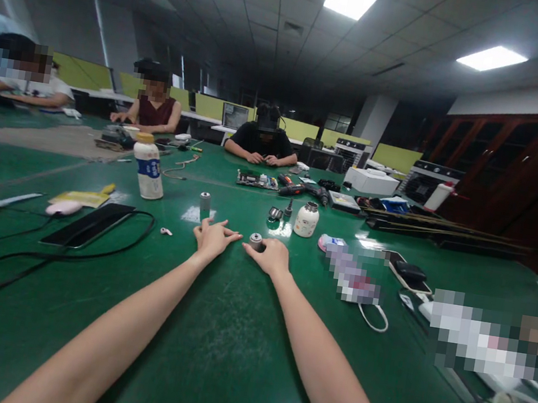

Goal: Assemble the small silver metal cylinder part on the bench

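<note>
Both my arms reach out over the green table (227,343). My left hand (213,239) rests on the table with its fingers spread and holds nothing. My right hand (268,255) is closed around a small grey metal cylinder (256,240), which shows at its fingertips. Just beyond my left hand stands another small grey cylinder (205,202). A small white bottle with a metal cap (306,220) and some small metal parts (276,213) lie a little farther out.
A white drink bottle with a yellow cap (149,167) stands at the left. A black phone (88,223) and black cables (38,255) lie to the left, a phone (403,269) to the right. Three people sit at the far side, tools and a circuit board (257,179) before them.
</note>
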Action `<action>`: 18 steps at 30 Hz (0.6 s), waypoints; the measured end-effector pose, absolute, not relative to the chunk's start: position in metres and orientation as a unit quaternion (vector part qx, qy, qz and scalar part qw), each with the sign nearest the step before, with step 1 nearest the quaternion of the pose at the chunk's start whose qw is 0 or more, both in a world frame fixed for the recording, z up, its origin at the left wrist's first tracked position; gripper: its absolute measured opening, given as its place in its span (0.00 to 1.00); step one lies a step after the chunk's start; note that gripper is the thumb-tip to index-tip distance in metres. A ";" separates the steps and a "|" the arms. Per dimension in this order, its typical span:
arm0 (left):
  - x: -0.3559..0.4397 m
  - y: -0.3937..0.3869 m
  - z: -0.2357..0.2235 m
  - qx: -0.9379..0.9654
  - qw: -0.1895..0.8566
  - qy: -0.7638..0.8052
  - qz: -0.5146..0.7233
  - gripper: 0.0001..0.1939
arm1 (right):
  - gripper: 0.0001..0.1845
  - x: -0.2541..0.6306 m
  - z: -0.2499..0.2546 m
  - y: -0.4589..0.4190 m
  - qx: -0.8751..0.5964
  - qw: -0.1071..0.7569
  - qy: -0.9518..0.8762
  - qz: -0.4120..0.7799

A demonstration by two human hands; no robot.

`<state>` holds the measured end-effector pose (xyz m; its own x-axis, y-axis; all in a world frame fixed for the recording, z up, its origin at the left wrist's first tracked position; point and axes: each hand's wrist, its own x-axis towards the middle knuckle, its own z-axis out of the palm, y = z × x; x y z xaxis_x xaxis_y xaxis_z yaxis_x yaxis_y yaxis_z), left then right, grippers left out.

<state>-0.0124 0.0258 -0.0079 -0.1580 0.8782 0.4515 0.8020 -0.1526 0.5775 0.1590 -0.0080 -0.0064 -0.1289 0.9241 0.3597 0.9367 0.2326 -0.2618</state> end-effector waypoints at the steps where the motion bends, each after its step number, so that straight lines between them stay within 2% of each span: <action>1: -0.011 0.026 -0.008 0.652 0.038 0.634 0.415 0.05 | 0.31 0.159 -0.006 -0.008 -0.620 0.228 -0.751 -0.014; 5: 0.005 0.022 -0.002 0.705 0.059 0.495 0.504 0.09 | 0.30 0.159 -0.007 -0.008 -0.619 0.225 -0.752 -0.020; 14: 0.012 0.012 0.002 0.762 0.105 0.430 0.472 0.12 | 0.27 0.159 -0.005 -0.010 -0.617 0.219 -0.756 -0.011; 18: 0.015 0.008 0.006 0.780 0.101 0.411 0.460 0.12 | 0.22 0.159 -0.002 -0.010 -0.617 0.213 -0.757 -0.007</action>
